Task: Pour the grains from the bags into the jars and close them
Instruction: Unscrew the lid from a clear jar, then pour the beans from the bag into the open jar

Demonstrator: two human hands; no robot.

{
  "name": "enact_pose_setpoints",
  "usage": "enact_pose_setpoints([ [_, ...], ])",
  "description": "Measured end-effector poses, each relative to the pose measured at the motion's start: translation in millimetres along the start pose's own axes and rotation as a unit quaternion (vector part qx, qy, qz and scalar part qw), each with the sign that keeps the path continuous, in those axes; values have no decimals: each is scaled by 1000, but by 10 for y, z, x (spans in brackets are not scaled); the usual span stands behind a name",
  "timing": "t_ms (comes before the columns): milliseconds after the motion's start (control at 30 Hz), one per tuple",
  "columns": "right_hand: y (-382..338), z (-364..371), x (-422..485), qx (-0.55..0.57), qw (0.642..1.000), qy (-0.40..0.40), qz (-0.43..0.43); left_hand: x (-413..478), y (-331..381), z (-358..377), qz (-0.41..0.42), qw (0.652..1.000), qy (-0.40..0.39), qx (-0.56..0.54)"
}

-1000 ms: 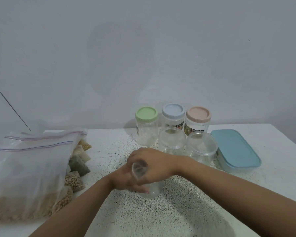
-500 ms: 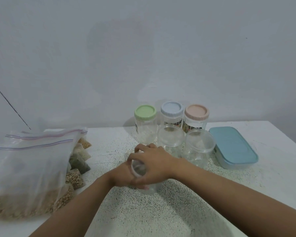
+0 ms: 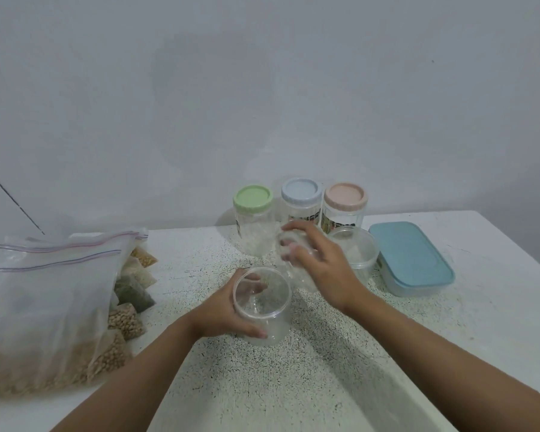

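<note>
Three jars with coloured tops at twelve o'clock: green-top jar [image 3: 253,226], blue-top jar [image 3: 301,198], pink-top jar [image 3: 345,204]; two clear jars I can see well: open jar [image 3: 262,307] at six o'clock, shut jar [image 3: 356,254] at two o'clock; one blue box [image 3: 412,260] at three o'clock; two big bags [image 3: 44,291] at nine o'clock.

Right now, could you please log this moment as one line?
left hand: holds open jar | right hand: grips lid, blurred | bags: lying left, not yet poured

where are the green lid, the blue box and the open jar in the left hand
green lid [image 3: 253,198], head view, centre of its top
blue box [image 3: 410,257], head view, middle of its lid
open jar [image 3: 276,310], head view, clear side wall
</note>
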State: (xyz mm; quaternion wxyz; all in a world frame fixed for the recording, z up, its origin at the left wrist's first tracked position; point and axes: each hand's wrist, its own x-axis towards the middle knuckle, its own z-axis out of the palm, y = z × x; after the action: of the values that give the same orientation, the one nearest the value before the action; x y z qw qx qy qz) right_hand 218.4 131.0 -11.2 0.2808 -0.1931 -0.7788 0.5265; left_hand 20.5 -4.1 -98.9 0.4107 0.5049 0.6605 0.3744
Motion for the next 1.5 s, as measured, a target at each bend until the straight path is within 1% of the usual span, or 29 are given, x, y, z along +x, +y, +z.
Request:
enact_pose_setpoints([
  [67, 142, -138, -85, 36, 998, 39, 34, 13, 20, 55, 0, 1000, 7, 30],
  [167, 392, -310, -283, 32, 991, 67, 113, 34, 42, 141, 12, 998, 29, 49],
  [267, 677, -391, -495, -18, 982, 76, 170, 61, 40, 208, 29, 997, 51, 58],
  [333, 865, -400, -601, -68, 976, 75, 191, 83, 66, 260, 33, 996, 57, 59],
  [467, 1092, -432, -639, -218, 962, 58, 153, 103, 154, 350, 27, 997, 65, 44],
  [533, 1145, -461, -627, -304, 944, 38, 122, 93, 186, 397, 23, 997, 68, 30],
  [600, 1165, -477, -633, -381, 918, 14, 107, 74, 205, 411, 19, 997, 69, 25],
  [700, 1135, -471, -700, -442, 894, -11, 69, 40, 230, 402, 10, 998, 57, 37],
  [767, 1112, -452, -738, -457, 889, 8, 25, -4, 263, 382, -2, 998, 42, 50],
  [833, 1017, -428, -732, -433, 900, 59, -10, -73, 287, 337, -11, 997, 28, 66],
  [900, 831, -408, -663, -382, 918, 98, -47, -172, 311, 245, -15, 996, 22, 89],
  [967, 605, -372, -547, -322, 935, 120, -83, -318, 374, 116, -22, 991, 42, 121],
  [1033, 378, -311, -415, -271, 949, 119, -107, -490, 449, -22, -15, 984, 90, 151],
  [1133, 76, -108, -187, -212, 966, 82, -124, -798, 579, -236, 25, 961, 221, 163],
  [1233, -150, 206, 58, -142, 984, 25, -100, -1119, 675, -468, 48, 926, 331, 172],
  [1367, -383, 783, 363, -68, 996, -39, -48, -1546, 650, -842, 38, 890, 410, 195],
  [1433, -482, 1112, 486, -55, 996, -64, -33, -1715, 563, -1050, 20, 872, 443, 204],
  [1500, -563, 1424, 586, -48, 995, -80, -30, -1837, 449, -1244, 1, 861, 461, 217],
])
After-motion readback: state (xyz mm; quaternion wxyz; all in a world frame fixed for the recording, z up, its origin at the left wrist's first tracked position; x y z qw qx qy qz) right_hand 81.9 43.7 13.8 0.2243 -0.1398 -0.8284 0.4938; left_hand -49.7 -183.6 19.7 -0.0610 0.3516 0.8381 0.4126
